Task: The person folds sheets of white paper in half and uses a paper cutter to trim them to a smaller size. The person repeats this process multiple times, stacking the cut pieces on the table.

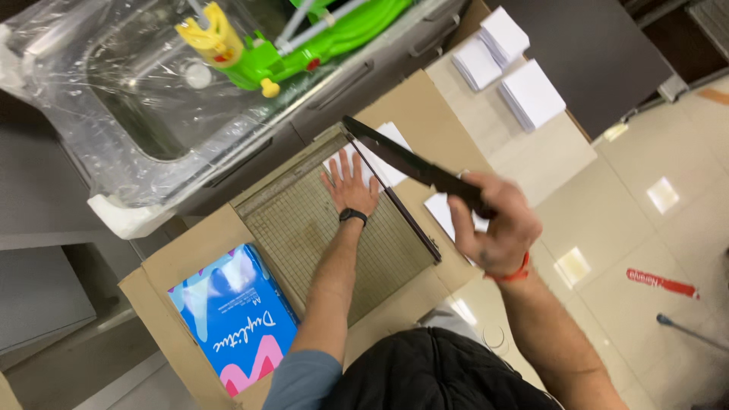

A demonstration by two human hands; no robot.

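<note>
Paper cutter (334,228) sits on flattened cardboard (425,114) on the floor, grid bed facing up. Nearest the wearer lies a blue ream of paper (235,315). Right hand (493,224) is closed around the handle of the raised blade arm (402,161). Left hand (349,186) lies flat, fingers spread, pinning white sheets (380,156) beside the cutting edge. Risk noted: those fingertips rest close to the blade line; a slipping sheet could skew the cut. Farther off, cut stacks (524,91) lie apart.

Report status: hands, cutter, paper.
Left hand flat on paper. Right hand grips raised cutter blade. Nothing blocking the cutter board.
</note>
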